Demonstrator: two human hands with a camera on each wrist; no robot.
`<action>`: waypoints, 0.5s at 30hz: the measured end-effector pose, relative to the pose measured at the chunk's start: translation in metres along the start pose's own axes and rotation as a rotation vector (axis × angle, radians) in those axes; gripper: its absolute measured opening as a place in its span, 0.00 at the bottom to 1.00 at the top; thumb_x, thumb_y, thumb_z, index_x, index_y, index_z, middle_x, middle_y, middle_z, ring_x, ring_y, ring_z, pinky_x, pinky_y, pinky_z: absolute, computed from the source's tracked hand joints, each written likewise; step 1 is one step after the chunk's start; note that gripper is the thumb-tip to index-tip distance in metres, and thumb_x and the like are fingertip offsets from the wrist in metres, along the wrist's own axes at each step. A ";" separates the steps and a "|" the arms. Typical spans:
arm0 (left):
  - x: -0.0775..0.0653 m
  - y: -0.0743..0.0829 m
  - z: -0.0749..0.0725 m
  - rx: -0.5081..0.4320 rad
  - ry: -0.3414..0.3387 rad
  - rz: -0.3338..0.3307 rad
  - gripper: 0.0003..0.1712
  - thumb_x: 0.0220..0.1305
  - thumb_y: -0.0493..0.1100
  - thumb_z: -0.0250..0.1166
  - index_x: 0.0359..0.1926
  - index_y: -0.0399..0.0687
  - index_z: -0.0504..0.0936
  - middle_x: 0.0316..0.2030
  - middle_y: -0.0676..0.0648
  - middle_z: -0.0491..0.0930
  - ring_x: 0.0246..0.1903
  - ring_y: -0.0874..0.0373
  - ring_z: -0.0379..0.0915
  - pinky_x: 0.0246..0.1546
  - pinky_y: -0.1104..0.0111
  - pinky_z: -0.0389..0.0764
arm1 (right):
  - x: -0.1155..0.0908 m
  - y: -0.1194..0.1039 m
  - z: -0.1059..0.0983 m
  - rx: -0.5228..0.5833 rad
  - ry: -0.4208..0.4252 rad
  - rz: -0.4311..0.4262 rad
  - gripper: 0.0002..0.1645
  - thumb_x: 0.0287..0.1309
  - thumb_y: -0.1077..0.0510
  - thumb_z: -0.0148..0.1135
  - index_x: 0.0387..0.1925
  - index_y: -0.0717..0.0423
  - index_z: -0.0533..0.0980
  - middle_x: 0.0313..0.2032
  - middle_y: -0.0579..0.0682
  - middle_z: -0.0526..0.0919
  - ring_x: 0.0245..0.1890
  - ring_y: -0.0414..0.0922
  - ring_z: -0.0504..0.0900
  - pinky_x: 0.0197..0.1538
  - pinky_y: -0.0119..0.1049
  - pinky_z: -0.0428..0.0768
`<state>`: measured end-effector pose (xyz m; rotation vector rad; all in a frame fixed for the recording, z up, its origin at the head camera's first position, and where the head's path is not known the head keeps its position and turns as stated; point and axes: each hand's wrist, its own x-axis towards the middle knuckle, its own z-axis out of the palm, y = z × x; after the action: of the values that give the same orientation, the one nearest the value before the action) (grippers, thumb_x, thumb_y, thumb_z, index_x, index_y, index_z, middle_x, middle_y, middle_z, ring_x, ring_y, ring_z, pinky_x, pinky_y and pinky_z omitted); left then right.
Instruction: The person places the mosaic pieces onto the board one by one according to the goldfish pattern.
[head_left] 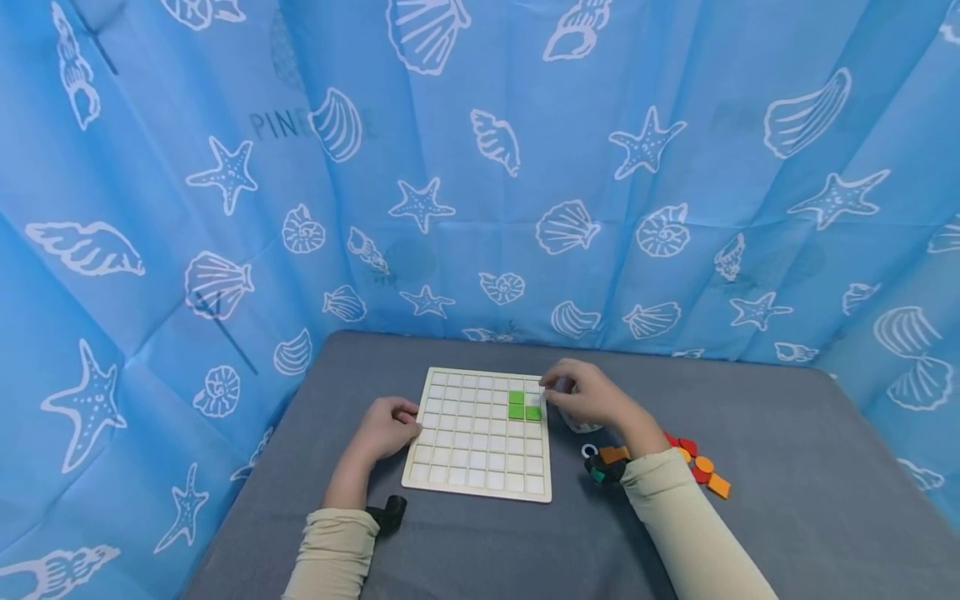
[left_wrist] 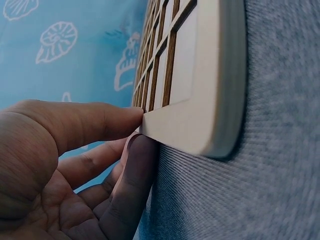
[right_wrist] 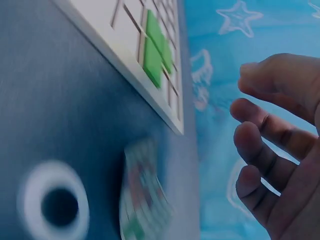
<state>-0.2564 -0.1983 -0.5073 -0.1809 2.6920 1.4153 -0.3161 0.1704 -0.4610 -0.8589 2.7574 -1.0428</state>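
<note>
A pale wooden grid board (head_left: 480,492) lies on the table, with white squares and three green square tiles (head_left: 516,411) near its upper right corner. At the board's left edge, my left hand (head_left: 382,429) pinches the rim; in the left wrist view the thumb (left_wrist: 105,120) is on top and a finger lies against the side below. My right hand (head_left: 592,396) hovers by the upper right edge. Its fingers (right_wrist: 255,145) are loosely bent and apart from the board in the right wrist view, and nothing shows between them.
Below my right hand is a small card (right_wrist: 142,190) with a printed grid, blurred. Near the right wrist are a white ring (head_left: 590,451) and an orange piece (head_left: 613,454). Several red and orange pieces (head_left: 718,486) lie beyond the right forearm. A blue shell-patterned curtain (head_left: 465,192) hangs behind the table.
</note>
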 end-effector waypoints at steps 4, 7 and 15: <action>0.000 0.000 -0.002 0.003 -0.005 0.002 0.18 0.67 0.37 0.70 0.56 0.37 0.85 0.38 0.43 0.82 0.35 0.53 0.76 0.38 0.60 0.77 | -0.022 0.007 -0.018 0.021 0.055 -0.014 0.11 0.71 0.61 0.67 0.51 0.58 0.87 0.46 0.53 0.86 0.35 0.43 0.80 0.36 0.37 0.79; 0.001 0.000 -0.002 0.002 -0.012 0.009 0.18 0.67 0.36 0.70 0.56 0.37 0.85 0.38 0.43 0.82 0.35 0.53 0.76 0.38 0.60 0.77 | -0.042 0.018 -0.034 0.030 0.103 0.002 0.10 0.72 0.61 0.66 0.51 0.56 0.87 0.47 0.54 0.86 0.36 0.44 0.81 0.37 0.37 0.80; 0.002 -0.001 -0.002 0.008 -0.011 0.010 0.18 0.66 0.37 0.70 0.55 0.37 0.86 0.37 0.44 0.82 0.35 0.53 0.76 0.37 0.62 0.76 | -0.101 0.044 -0.067 -0.045 0.237 0.086 0.11 0.74 0.58 0.65 0.52 0.54 0.86 0.49 0.55 0.87 0.36 0.36 0.81 0.38 0.34 0.81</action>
<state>-0.2585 -0.2007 -0.5066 -0.1586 2.6936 1.4038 -0.2691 0.2902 -0.4499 -0.6521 2.9914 -1.1399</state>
